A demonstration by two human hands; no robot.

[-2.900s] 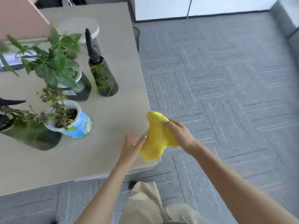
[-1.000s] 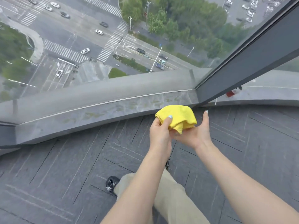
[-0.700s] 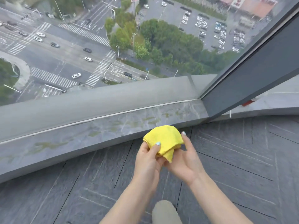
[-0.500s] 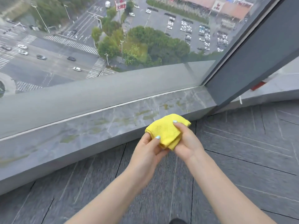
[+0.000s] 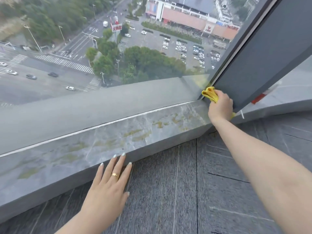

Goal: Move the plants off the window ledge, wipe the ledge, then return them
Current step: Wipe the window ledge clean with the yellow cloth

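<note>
The low grey stone window ledge (image 5: 118, 139) runs from lower left to upper right below the glass, with greenish-yellow stains on its top. My right hand (image 5: 220, 107) presses a yellow cloth (image 5: 210, 94) onto the ledge's far right end, in the corner against the dark window post. Most of the cloth is hidden under that hand. My left hand (image 5: 109, 188) is spread flat, fingers apart, with the fingertips over the ledge's front edge and nothing in it. No plants are in view.
A dark grey window post (image 5: 263, 53) slants up at the right, meeting the ledge beside the cloth. Large glass (image 5: 118, 48) looks down on streets and a car park. Grey carpet tiles (image 5: 194, 183) cover the floor in front of the ledge.
Both hands held the folded cloth in front of the ledge. Now the left hand has let go and dropped to the ledge's front edge, and the right hand carried the cloth to the right corner.
</note>
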